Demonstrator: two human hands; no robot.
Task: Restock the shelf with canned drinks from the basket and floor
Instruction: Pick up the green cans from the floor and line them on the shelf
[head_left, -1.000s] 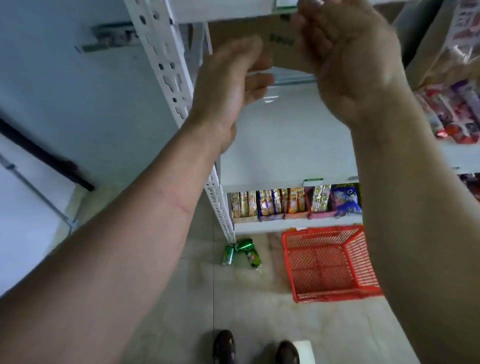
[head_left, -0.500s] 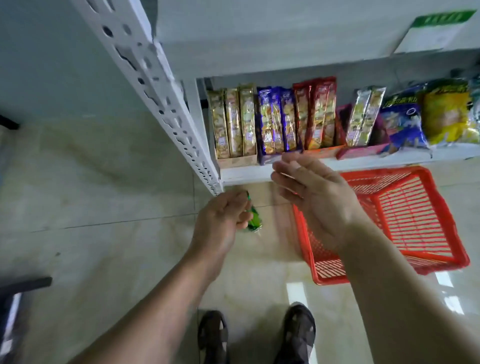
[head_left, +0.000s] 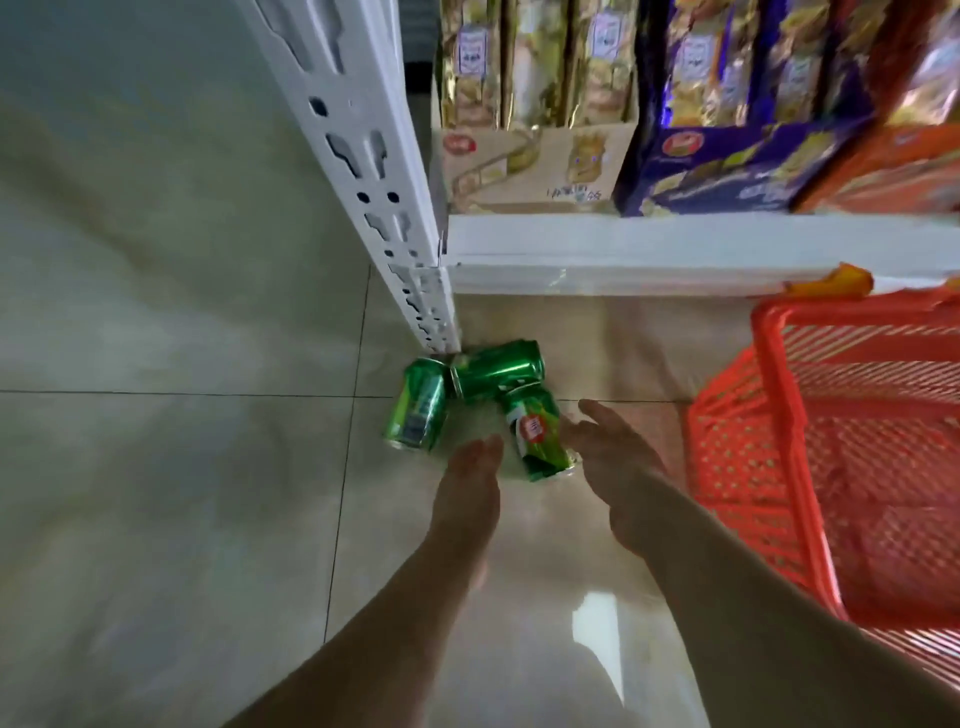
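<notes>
Three green drink cans lie on their sides on the tiled floor by the foot of the white shelf post: a left can, a back can and a near can with a red label. My left hand reaches down with straight fingers, its tips just left of the near can. My right hand is open with spread fingers close beside that can's right side. Neither hand holds anything. The red plastic basket lies tipped on the floor to the right.
The lowest white shelf board carries display boxes of gold, purple and orange snack packs, just above the cans. Bare glossy tiles spread to the left and in front.
The view has dropped much closer to the floor. Both hands have moved down from shelf height to the cans, which now show fully between the fingertips.
</notes>
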